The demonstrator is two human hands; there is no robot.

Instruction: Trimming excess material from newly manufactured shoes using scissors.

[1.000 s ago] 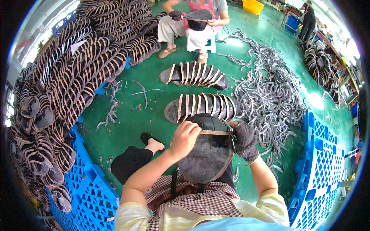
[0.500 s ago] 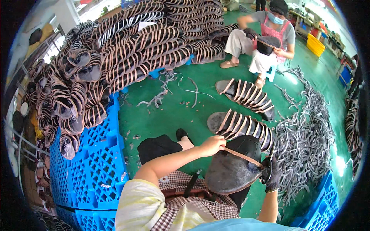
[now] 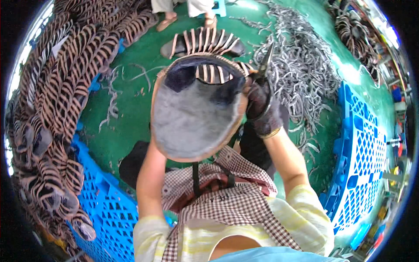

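Note:
A sandal [image 3: 194, 118] with a grey sole and tan rim is held up close to my face, sole toward me, with its dark strap at the top. My left hand is hidden behind the sole; only its forearm [image 3: 150, 174] shows, rising to the sandal's lower left edge. My right hand [image 3: 262, 109], in a dark glove, is at the sandal's right edge and grips small scissors [image 3: 266, 59] whose blades point up.
Heaps of striped sandals [image 3: 56, 100] lie on blue plastic pallets [image 3: 104, 209] to the left. A pile of grey straps [image 3: 301, 65] covers the green floor to the right, beside another blue pallet [image 3: 358, 153]. Ahead are a row of sandals [image 3: 205, 41] and a seated person's legs [image 3: 183, 8].
The sandal has come up from lap height to close in front of my face, and it now fills the middle of the view. My gloved right hand rose with it.

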